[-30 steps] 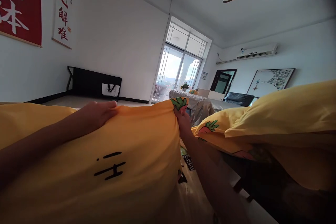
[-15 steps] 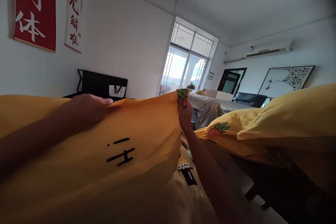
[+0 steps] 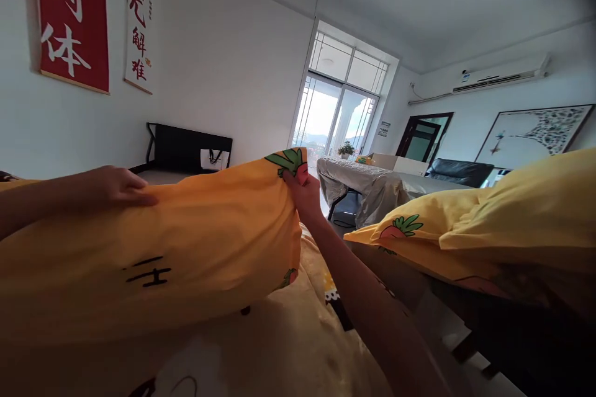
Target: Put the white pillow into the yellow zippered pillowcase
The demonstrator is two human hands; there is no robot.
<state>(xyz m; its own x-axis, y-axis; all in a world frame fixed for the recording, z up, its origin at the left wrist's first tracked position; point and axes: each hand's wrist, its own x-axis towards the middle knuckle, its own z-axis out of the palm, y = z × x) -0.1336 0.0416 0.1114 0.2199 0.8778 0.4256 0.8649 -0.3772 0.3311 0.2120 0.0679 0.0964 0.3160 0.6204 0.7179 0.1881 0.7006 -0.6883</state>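
Note:
A yellow pillow (image 3: 186, 248) with black marks and a carrot print at its corner fills the lower left of the head view. My left hand (image 3: 112, 186) lies flat on its top edge, fingers apart. My right hand (image 3: 302, 189) pinches the pillow's far right corner, right at the green carrot leaves. Under the pillow spreads a yellow printed sheet (image 3: 288, 347).
A second yellow pillow (image 3: 488, 223) lies at the right on a dark surface. Beyond stand a table under a grey cover (image 3: 367, 183), a black sofa (image 3: 459, 170), a glass balcony door (image 3: 335, 118) and a black folded frame (image 3: 190, 149) against the left wall.
The pillow has dropped lower and shifted left. My left hand slid left along its top edge. My right hand kept its pinch on the corner and moved left with it.

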